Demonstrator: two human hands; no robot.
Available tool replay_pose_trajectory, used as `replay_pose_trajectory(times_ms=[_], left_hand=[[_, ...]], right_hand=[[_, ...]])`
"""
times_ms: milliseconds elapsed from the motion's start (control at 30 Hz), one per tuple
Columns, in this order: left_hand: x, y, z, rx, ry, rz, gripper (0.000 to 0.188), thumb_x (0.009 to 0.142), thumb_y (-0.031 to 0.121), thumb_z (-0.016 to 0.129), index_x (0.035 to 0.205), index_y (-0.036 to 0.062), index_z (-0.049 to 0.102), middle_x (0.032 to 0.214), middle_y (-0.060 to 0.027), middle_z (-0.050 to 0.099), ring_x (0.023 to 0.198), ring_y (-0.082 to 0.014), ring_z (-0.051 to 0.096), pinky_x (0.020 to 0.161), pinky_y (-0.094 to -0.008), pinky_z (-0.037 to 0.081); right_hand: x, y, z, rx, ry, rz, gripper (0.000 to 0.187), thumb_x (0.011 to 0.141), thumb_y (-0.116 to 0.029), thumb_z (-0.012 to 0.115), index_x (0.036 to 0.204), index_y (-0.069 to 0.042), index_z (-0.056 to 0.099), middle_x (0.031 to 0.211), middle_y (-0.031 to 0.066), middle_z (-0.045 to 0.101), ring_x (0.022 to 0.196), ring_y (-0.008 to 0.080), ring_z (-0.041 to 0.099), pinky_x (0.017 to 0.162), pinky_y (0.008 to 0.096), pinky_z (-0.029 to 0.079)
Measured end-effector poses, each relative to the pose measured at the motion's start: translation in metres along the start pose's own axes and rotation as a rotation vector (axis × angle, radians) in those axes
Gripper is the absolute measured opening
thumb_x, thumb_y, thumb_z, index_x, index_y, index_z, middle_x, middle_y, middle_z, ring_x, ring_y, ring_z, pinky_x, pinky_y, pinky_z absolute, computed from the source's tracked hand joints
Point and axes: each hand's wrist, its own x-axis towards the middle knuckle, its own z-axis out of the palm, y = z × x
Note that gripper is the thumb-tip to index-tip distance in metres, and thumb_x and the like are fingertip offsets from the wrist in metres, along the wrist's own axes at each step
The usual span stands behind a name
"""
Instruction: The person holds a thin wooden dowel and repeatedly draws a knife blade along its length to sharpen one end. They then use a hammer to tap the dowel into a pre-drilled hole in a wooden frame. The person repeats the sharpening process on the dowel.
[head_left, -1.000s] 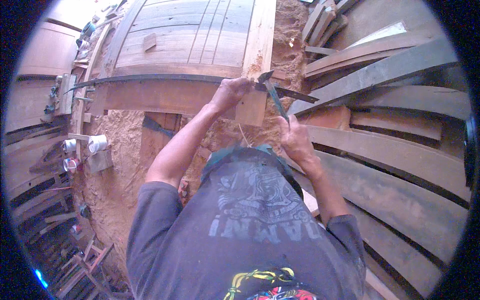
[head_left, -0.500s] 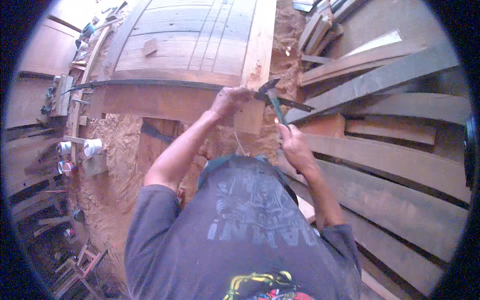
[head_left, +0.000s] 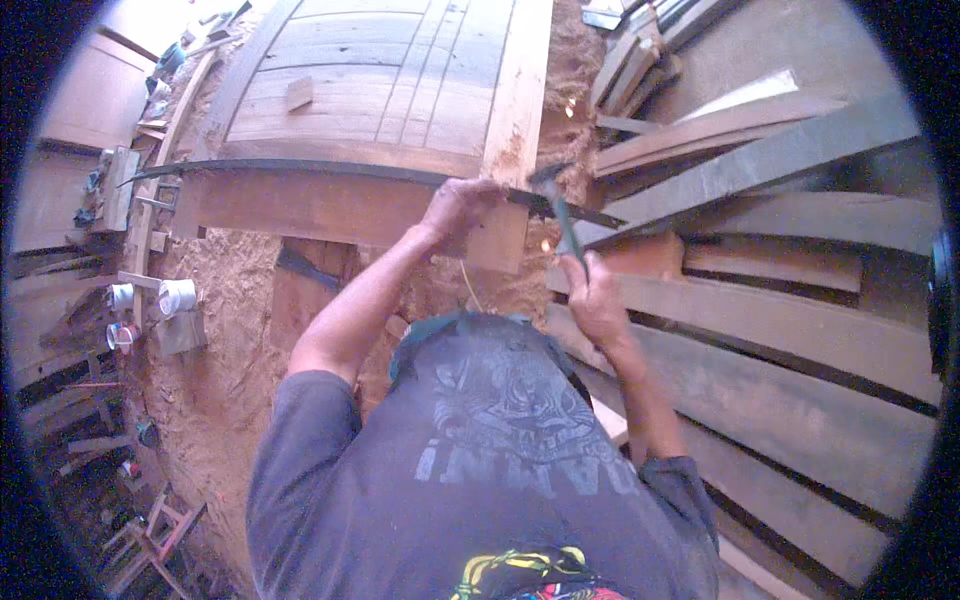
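Head view: long, thin, dark, prob. metal strip, spanning 10 to 2 o'clock across brown, panelled wooden slab, is being clenched in L hand. Green-handled, dark-headed hammer is being grasped in R hand, 3 o'clock. Strip's prob. being tapped; steady hold + aimed blow are being called for.

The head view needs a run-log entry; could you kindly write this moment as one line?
left hand: holds long dark strip | right hand: holds hammer, head blurred near strip | ahead: wooden panel
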Motion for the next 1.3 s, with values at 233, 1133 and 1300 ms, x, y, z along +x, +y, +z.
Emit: replay_pose_trajectory(times_ms=[233,1133,1300], left_hand=[[-0.016,-0.001,0.009,0.162,0.008,-0.048,0.03,0.092,0.005,0.068,0.121,0.0081,0.075,0.105,-0.0119,0.08,0.095,-0.0179,0.076,0.086,-0.0347,0.06],[-0.092,-0.166,0.14,-1.492,0.457,-0.697,0.045,0.106,0.042,0.054,0.127,0.0061,0.07,0.125,-0.0131,0.074,0.114,-0.0284,0.07,0.105,-0.0444,0.053],[-0.086,-0.163,0.132,-1.435,0.421,-0.728,0.044,0.106,0.041,0.055,0.127,0.0059,0.07,0.125,-0.0128,0.074,0.114,-0.0277,0.069,0.104,-0.0437,0.053]], right_hand=[[0.002,-0.129,-0.052,0.708,0.565,-0.665,0.052,0.112,-0.056,0.036,0.092,-0.01,0.05,0.064,-0.0026,0.036,0.05,0.0071,0.03,0.045,0.0246,0.034],[-0.039,-0.026,-0.007,0.149,0.053,0.204,0.032,0.11,-0.037,0.059,0.101,-0.006,0.062,0.067,-0.0046,0.049,0.055,0.0036,0.044,0.048,0.0246,0.034],[-0.002,-0.032,0.025,-0.087,0.013,0.052,0.034,0.108,-0.032,0.06,0.101,0.001,0.06,0.067,0.0163,0.052,0.063,0.02,0.054,0.059,0.0451,0.044]])
